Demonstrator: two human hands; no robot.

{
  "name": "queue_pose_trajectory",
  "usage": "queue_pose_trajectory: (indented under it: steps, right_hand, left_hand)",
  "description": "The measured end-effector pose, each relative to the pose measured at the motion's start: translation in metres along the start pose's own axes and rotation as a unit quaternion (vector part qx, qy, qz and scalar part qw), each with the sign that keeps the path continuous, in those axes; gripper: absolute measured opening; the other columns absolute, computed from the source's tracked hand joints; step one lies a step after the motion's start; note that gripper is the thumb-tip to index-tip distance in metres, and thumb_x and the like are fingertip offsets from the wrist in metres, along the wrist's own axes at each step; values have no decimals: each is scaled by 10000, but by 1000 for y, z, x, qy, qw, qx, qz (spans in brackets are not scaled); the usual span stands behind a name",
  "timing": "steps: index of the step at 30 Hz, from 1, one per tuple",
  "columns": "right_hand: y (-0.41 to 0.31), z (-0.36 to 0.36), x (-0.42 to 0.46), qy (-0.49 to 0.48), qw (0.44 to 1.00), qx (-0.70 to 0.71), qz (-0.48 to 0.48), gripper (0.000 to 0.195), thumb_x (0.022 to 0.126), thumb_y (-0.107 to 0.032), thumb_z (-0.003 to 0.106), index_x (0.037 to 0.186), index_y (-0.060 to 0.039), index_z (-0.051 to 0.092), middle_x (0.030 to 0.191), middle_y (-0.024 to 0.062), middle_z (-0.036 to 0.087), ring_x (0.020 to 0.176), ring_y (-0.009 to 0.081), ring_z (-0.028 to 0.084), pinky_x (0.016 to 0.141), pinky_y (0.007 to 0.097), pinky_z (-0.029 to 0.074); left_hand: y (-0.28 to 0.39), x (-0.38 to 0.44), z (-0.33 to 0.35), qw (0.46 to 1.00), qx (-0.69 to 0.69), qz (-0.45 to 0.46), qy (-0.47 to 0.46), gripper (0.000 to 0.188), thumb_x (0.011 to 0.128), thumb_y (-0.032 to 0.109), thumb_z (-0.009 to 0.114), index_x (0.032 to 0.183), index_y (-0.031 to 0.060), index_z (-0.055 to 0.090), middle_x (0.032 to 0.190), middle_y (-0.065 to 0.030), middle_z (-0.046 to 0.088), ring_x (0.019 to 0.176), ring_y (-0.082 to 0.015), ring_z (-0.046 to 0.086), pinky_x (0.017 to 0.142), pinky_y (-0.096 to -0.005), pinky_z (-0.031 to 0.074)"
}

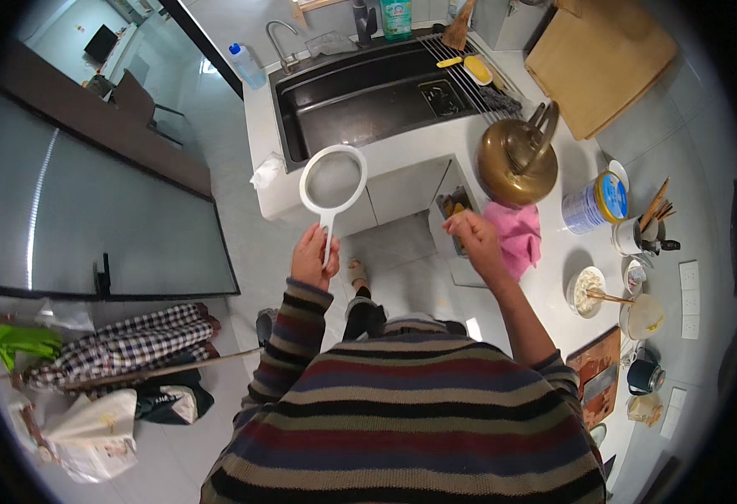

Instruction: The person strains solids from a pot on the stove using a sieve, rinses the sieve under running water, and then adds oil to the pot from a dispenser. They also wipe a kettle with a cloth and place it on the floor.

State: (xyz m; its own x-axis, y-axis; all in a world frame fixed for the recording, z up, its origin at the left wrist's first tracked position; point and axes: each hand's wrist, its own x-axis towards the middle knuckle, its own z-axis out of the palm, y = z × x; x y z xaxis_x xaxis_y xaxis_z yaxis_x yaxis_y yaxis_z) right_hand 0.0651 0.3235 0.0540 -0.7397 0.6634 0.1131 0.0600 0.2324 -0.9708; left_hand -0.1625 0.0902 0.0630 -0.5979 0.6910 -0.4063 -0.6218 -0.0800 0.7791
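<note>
My left hand point(316, 257) grips the handle of a white fine-mesh strainer point(333, 177), its round rim pointing away from me towards the sink's front edge. Nothing shows in the strainer's mesh. In the air to the right, my right hand point(476, 239) has its fingers curled; whether something small is pinched in them I cannot tell. Close beside that hand a pink cloth point(514, 238) hangs over the counter edge. Below it is a narrow bin point(459, 246) with scraps inside. A brass-coloured kettle point(514, 162) stands just beyond the cloth.
A black sink point(356, 94) with a roll-up rack point(428, 47) lies ahead. Along the right counter stand a milk-powder tin point(585, 205), a utensil holder point(628, 236), a bowl with chopsticks point(585, 291) and a cutting board with a cleaver point(595, 384). A frosted glass door point(91, 208) is at left.
</note>
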Motion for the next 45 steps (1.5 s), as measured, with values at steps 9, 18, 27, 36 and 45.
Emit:
queue_pose_trajectory:
  steps: [9, 18, 27, 36, 45]
  right_hand:
    - [-16, 45, 181, 73, 997, -24, 5, 209, 1006, -134, 552, 1079, 15, 678, 982, 57, 693, 949, 126, 626, 872, 259, 482]
    - [49, 49, 467, 28, 995, -46, -79, 382, 1011, -90, 525, 1374, 29, 521, 1290, 153, 628, 1188, 216, 606, 1030, 310, 457]
    - [128, 41, 655, -58, 976, -162, -133, 363, 938, -123, 528, 1266, 13, 602, 1196, 220, 666, 1158, 345, 622, 983, 397, 476]
    - [159, -52, 574, 77, 994, -67, -46, 338, 989, -31, 510, 1315, 51, 536, 1284, 187, 631, 1197, 257, 620, 1034, 348, 468]
    - [192, -145, 418, 91, 740, -526, 410, 342, 868, -133, 630, 1202, -176, 571, 1314, 72, 588, 1304, 334, 471, 1032, 592, 357]
  left_hand:
    - [85, 184, 7, 983, 98, -83, -133, 155, 1014, 118, 438, 1111, 20, 508, 964, -142, 679, 635, -197, 667, 522, -292, 535]
    - [108, 298, 33, 976, 156, -117, -95, 147, 947, 82, 428, 1032, 7, 522, 739, -65, 612, 422, -132, 488, 362, -274, 384]
    - [126, 383, 88, 960, 246, -124, -50, 225, 1001, 239, 492, 952, 31, 563, 692, -39, 595, 395, -110, 448, 349, -265, 337]
    - [115, 461, 113, 959, 222, -166, -57, 220, 1014, 247, 500, 1042, 39, 566, 704, -22, 581, 393, -100, 415, 339, -259, 290]
    - [102, 465, 125, 949, 213, -207, -107, 230, 1034, 246, 483, 1014, 43, 589, 657, -13, 565, 369, -86, 389, 330, -253, 264]
